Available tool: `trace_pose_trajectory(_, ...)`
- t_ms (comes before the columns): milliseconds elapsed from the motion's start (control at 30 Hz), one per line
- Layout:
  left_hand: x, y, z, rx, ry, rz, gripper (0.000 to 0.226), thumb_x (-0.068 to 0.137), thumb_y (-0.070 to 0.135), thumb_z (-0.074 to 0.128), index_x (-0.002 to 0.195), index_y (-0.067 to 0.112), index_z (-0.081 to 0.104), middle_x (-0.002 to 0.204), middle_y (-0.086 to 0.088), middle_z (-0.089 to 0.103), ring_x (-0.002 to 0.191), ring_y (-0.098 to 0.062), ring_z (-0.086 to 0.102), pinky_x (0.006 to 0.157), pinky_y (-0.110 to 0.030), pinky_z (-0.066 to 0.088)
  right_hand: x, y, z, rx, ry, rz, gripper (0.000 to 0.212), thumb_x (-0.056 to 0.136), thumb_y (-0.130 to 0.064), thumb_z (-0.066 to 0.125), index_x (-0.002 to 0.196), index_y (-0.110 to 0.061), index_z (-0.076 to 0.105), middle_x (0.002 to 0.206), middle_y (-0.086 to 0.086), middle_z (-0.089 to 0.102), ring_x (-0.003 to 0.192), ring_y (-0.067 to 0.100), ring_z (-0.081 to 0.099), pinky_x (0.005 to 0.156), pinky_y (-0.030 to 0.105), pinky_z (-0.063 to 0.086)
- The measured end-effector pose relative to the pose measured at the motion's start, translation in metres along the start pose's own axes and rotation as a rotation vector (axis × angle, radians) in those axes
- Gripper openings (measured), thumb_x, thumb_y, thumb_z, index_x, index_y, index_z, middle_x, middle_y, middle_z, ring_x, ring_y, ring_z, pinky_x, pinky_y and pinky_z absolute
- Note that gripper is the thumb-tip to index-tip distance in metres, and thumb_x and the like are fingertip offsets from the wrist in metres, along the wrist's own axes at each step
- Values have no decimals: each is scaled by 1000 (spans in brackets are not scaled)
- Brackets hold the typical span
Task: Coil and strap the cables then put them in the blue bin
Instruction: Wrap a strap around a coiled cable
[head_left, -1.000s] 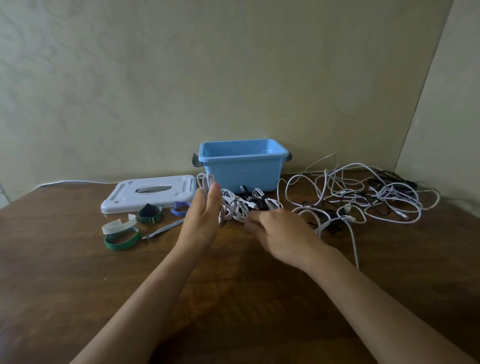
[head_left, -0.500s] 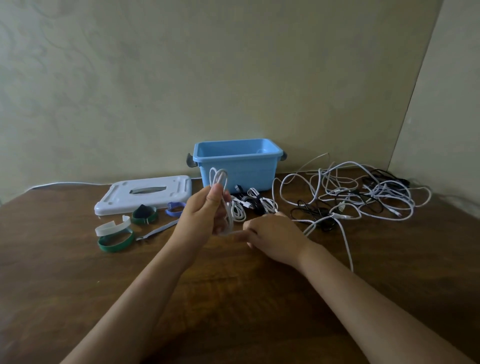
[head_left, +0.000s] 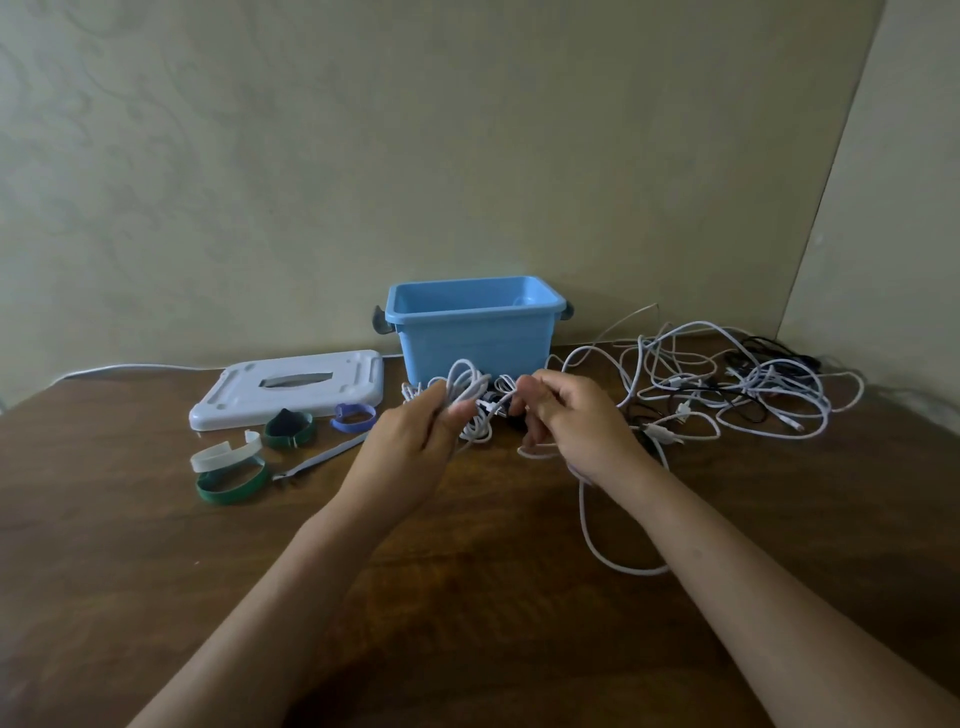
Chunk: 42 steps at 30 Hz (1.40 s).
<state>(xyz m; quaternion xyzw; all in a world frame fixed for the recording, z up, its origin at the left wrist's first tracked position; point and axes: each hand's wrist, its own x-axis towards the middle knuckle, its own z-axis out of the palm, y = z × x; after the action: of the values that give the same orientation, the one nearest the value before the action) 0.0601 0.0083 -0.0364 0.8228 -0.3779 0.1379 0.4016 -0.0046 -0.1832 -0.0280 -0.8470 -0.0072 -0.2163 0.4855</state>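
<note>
head view, hands (head_left: 410, 441) hide cable coil (head_left: 470, 395)

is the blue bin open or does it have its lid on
Open. The blue bin shows its bare inner walls, and the white lid lies flat on the table beside it.

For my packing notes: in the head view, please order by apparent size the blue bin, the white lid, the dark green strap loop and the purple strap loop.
1. blue bin
2. white lid, close to it
3. dark green strap loop
4. purple strap loop
</note>
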Motion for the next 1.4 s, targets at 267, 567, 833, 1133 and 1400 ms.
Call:
trace_pose_trajectory(267,0,8,11,-94,-129,14,41,94,51,43,81,15,58,72,-6,60,59,-10,50,56,-30,40,-5,-11,5,288,14,88,34,105,-43,43,93,-18,62,51,-11,38,47,5,37,47,16,40)
trace_pose_trajectory(567,-3,17,10,-340,-365,-111,41,97,45,41,92,6,52,73,-3,51,60,-8,46,61,-25,43,-5,-8,9,198,-29,103,28,107,-39,41,95,-24,61,49,-23,51,49,-7,49,54,15,43)
trace_pose_trajectory(833,4,11,-3,-300,-56,-353,38,104,44,33,86,16,51,76,-5,54,68,-17,52,69,-38,47,-6,-12,-1,35,-85,38,34,106,-38,46,89,-18,68,60,-2,49,58,10,52,63,29,47)
trace_pose_trajectory(1133,-2,29,5,-527,-103,-372,43,106,36,33,99,-3,52,81,-15,47,66,-20,48,59,-29,44,-21,-16,36,-14,-179,-53,18,108,-35,46,103,-35,64,57,-31,56,53,-10,54,56,12,34)
trace_pose_trajectory(1400,-4,31,4,-458,-164,-262,52,90,54,40,94,4,53,71,-4,53,60,-14,51,61,-31,47,-20,-18,33,-8,-181,-28,23,106,-38,48,93,-33,66,52,-23,57,49,-4,53,56,18,39)
